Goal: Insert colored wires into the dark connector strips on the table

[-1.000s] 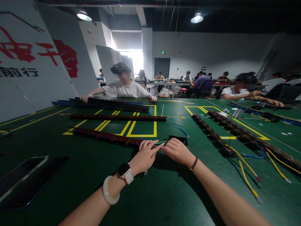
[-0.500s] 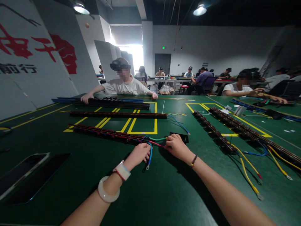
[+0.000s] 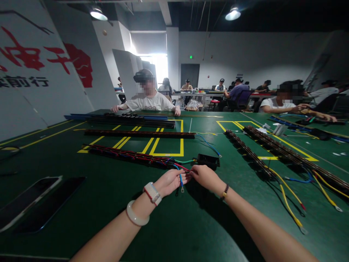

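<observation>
Wires (image 3: 177, 165) come off the right end of a dark strip (image 3: 131, 155) lying on the green table (image 3: 117, 233). We have the right hand (image 3: 205, 177) closed, pinching the red wire (image 3: 183, 167); its tip is hidden. Left hand (image 3: 169, 182) open, palm up, fingertips at the right hand's. We see the blue wire (image 3: 181, 179) crossing those fingers, ring lug (image 3: 182, 189) below them; green wire (image 3: 184, 161) runs to the black box (image 3: 208, 161) just beyond the right hand.
</observation>
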